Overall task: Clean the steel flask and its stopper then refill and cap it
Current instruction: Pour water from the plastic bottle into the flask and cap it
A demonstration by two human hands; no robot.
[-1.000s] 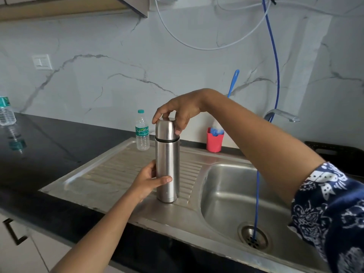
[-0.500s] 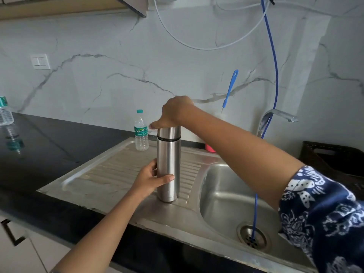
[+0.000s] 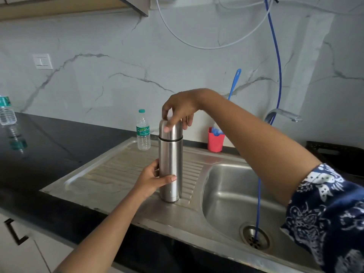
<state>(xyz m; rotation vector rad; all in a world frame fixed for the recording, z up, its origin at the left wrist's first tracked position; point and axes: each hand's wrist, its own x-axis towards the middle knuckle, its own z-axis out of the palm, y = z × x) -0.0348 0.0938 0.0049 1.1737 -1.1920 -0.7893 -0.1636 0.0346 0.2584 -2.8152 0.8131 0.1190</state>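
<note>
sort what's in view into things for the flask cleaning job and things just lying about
For the job: steel flask, held by the left hand; its cap, gripped by the right hand; sink; tap; probably the blue brush in the red cup.
Lying about: water bottle left of the flask; second bottle far left; wall switch.

The flask (image 3: 170,166) stands upright on the drainboard (image 3: 110,174), just left of the basin (image 3: 232,194), with the left hand (image 3: 151,180) round its lower body and the right hand (image 3: 181,109) gripping its cap (image 3: 175,131). Behind it stand a bottle (image 3: 143,133) to the left and a cup (image 3: 215,142) to the right. A hose (image 3: 259,194) drops into the drain (image 3: 245,232); a second bottle (image 3: 6,113) stands far left on the countertop (image 3: 49,146).
</note>
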